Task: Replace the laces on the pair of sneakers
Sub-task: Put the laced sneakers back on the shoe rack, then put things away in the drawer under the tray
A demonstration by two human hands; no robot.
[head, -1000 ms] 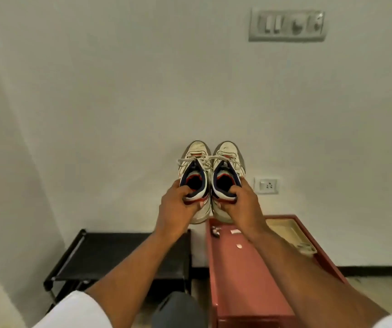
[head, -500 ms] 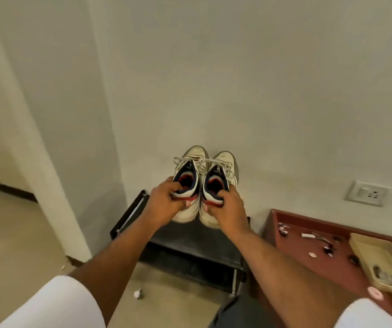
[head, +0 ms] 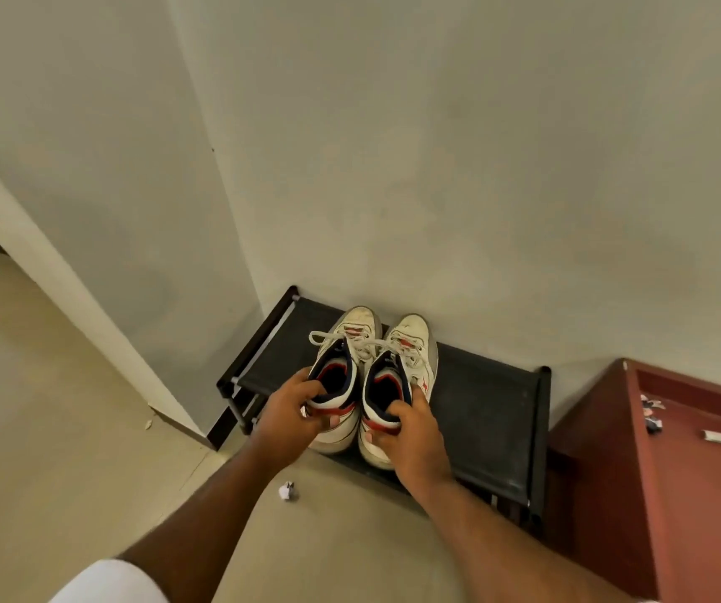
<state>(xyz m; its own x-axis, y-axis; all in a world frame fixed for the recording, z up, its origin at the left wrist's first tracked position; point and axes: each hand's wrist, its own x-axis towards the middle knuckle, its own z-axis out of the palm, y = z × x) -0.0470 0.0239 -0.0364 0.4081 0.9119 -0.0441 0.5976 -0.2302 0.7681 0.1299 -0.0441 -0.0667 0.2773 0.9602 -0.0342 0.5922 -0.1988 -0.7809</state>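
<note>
The person holds a pair of white sneakers side by side over a low black rack, toes pointing toward the wall. Whether the soles rest on the rack's top surface or hang just above it cannot be told from this angle.

The left hand grips the heel collar of the left sneaker: the thumb hooks over the collar into the dark opening, and the remaining fingers curl round the heel, mostly hidden behind the hand. The right hand grips the heel collar of the right sneaker in the same way, thumb curled over the collar edge, other fingers wrapped round the back and side and largely out of sight.

White laces are threaded in both sneakers; loose loops cross from one shoe to the other near the tongues. Where the lace ends lie cannot be made out. The heels and lower rear portions of both shoes are covered by the hands.

A reddish-brown cabinet stands just right of the rack, cut off by the frame edge; small items lie on its top, too small to identify. A crumpled white scrap lies on the floor near the left forearm. White sleeves show at the bottom edge, partly cropped.
</note>
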